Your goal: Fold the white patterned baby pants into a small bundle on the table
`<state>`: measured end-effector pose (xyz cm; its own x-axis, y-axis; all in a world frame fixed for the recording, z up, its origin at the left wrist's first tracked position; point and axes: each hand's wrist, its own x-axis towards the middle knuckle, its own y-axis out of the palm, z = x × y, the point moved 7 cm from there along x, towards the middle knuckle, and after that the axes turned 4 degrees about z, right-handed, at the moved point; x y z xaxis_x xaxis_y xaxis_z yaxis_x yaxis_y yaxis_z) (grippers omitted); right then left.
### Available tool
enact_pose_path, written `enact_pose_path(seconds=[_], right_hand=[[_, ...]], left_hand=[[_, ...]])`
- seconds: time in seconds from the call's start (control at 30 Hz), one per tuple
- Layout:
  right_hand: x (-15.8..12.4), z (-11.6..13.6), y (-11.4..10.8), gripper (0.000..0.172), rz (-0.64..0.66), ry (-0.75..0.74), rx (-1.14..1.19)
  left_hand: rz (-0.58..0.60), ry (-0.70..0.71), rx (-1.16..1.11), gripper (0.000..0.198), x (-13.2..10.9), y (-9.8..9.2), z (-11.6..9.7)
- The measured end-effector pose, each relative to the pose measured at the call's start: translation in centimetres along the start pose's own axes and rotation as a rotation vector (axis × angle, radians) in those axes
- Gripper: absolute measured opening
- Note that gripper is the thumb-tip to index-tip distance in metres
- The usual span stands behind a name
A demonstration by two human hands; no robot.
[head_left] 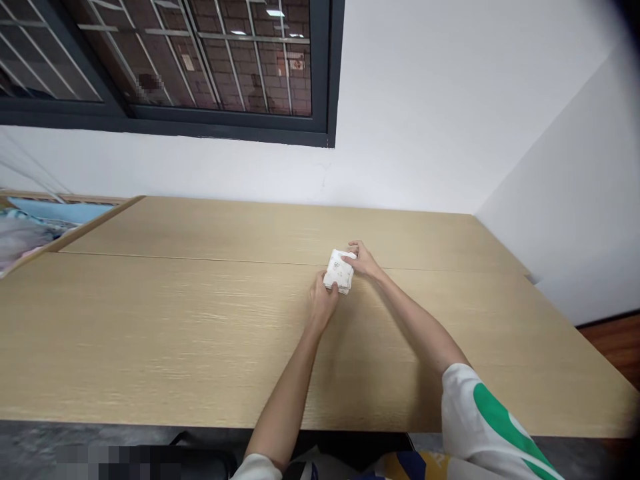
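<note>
A small folded white cloth (340, 270) with a faint print lies on the light wooden table (175, 320), a little right of the middle. My left hand (323, 300) grips its near left corner with the fingers closed on it. My right hand (363, 259) pinches the far right edge of the same cloth. Both forearms reach forward from the near edge of the table.
A white wall and a dark-framed window (200, 67) stand behind the table. At the far left a wooden-edged tray or box (50, 223) holds blue and pale fabric. A white partition (575, 213) borders the table's right side.
</note>
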<state>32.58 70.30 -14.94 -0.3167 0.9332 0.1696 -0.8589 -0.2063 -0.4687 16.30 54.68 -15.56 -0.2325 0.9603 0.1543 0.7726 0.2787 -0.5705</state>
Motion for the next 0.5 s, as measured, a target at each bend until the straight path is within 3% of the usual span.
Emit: enact_pose_path(seconds=[0.17,0.27,0.37,0.5], right_hand=[[2.4,0.0,2.5,0.048,0.097,0.019,-0.127],[2.2,2.1,3.3,0.046,0.107,-0.134,-0.222],[-0.1,5.6,4.9,0.049,0.167,-0.385,-0.338],[-4.7,8.1,8.5,0.053,0.451,-0.591,-0.368]], left_hand=[[-0.035,0.036,0.3,0.053,-0.7,0.4,-0.4],[-0.066,0.058,0.369,0.058,-1.4,0.4,-1.1],[0.011,0.162,0.469,0.06,-2.2,1.8,-1.9],[0.134,0.149,0.508,0.065,-3.0,4.0,-1.5]])
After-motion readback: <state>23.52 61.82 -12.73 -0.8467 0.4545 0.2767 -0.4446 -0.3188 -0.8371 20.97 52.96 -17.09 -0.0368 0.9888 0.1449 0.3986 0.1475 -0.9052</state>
